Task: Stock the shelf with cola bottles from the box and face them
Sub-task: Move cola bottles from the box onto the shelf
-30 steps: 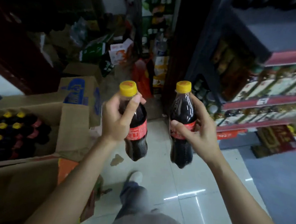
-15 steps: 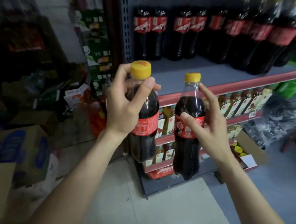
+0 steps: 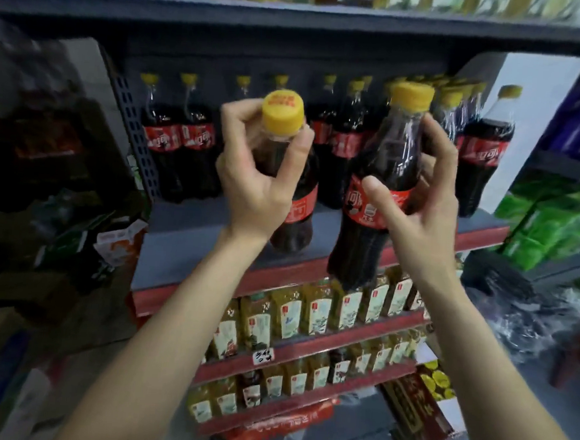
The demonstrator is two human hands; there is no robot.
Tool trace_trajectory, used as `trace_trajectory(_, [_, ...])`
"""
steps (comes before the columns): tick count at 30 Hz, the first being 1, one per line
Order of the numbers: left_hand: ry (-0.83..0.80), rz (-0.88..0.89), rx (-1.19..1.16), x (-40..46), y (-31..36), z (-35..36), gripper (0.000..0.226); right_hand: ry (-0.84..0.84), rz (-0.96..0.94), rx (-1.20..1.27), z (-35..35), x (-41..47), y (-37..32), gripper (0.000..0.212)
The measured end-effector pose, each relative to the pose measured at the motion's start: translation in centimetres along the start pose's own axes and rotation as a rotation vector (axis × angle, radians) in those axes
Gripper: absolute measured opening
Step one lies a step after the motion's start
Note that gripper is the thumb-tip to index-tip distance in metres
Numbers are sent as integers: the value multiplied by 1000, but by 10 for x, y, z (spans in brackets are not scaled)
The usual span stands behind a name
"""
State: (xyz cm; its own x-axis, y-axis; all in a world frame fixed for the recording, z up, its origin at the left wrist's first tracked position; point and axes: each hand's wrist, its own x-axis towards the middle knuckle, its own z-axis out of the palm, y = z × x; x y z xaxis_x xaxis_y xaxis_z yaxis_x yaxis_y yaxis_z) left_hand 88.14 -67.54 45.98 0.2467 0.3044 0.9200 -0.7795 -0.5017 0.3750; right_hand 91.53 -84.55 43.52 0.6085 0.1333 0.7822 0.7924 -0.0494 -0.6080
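Observation:
I hold two cola bottles with yellow caps and red labels in front of the shelf. My left hand grips the left cola bottle by its neck and shoulder, its base over the grey shelf board. My right hand grips the right cola bottle around its upper body; its base hangs just before the shelf's red front edge. A row of cola bottles stands at the back of this shelf. The box is out of view.
Above is another grey shelf. Lower shelves hold yellow tea bottles. Green packs lie on the rack to the right. Dark cartons and clutter sit on the floor at left.
My view swung from the box and floor up to the cola shelf. Both hands carried their bottles up and closer to the shelf board.

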Motion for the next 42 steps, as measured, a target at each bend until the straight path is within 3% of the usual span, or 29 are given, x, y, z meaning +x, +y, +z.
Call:
trace_trajectory(14, [55, -240, 241, 5, -67, 163, 20, 115, 15, -40, -132, 77, 108, 68])
trace_trajectory(19, [58, -278, 410, 4, -98, 176, 38, 142, 19, -93, -136, 104, 145, 67])
trace_trajectory(28, [202, -350, 457, 12, -129, 175, 49, 100, 87, -199, -119, 106, 188, 69])
trace_trajectory(35, [102, -444, 476, 12, -128, 175, 58, 47, 144, -356, -124, 110, 201, 75])
trace_trajectory(39, [-20, -461, 542, 1, -123, 170, 60, 152, 19, -497, -125, 103, 190, 67])
trace_trajectory(42, [-58, -464, 575, -12, -110, 162, 71, 265, -191, -427, -118, 96, 163, 46])
